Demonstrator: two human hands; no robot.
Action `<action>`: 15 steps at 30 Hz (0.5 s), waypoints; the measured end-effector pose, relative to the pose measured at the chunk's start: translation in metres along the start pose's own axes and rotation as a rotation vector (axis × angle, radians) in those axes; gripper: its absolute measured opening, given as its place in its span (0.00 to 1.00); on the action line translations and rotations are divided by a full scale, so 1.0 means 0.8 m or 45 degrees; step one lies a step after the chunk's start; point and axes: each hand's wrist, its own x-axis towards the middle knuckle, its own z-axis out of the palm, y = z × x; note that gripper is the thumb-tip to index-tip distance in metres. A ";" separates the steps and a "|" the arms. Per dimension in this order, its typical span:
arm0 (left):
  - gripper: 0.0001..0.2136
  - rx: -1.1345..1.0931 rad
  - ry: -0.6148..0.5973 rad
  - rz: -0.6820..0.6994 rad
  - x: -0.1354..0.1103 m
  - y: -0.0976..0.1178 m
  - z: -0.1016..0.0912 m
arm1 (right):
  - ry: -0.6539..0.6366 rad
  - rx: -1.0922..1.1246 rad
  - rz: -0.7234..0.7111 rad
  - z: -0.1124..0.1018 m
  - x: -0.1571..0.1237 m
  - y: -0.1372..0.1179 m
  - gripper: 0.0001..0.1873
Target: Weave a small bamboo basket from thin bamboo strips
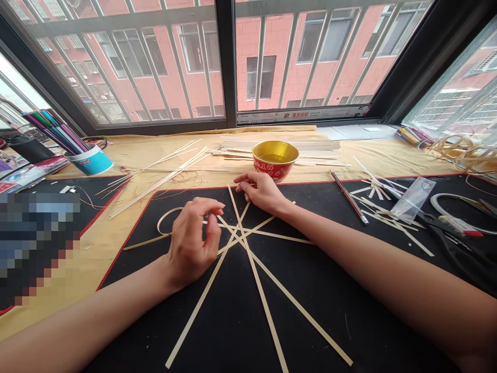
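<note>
Several flat pale bamboo strips (267,311) cross one another in a star on a black mat (233,331). My left hand (194,241) is over the left side of the star, fingers curled, with a gap between thumb and forefinger and nothing visible in it. A thin curved strip (158,220) bends out from behind that hand. My right hand (264,194) lies near the far strip ends, its fingers loosely bent and apart, holding nothing that I can see. Just beyond it stands a red bowl (274,168) with a gold inside and liquid in it.
Bundled strips (322,150) lie behind the bowl, with loose strips (163,178) to the left. A cup of pens (91,159) stands at far left. On the right are a pencil (349,197), short strip pieces (373,189), a plastic bag (414,199) and black-handled scissors (438,228).
</note>
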 end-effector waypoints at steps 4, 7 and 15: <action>0.06 0.105 -0.319 0.121 0.008 0.002 -0.002 | 0.095 0.005 -0.025 -0.001 -0.002 -0.006 0.09; 0.08 0.113 -0.533 0.188 0.010 0.004 -0.004 | 0.157 -0.037 -0.023 -0.007 0.001 -0.014 0.10; 0.18 0.203 -0.833 0.234 0.006 0.016 -0.009 | -0.071 -0.463 0.144 -0.043 0.001 -0.034 0.10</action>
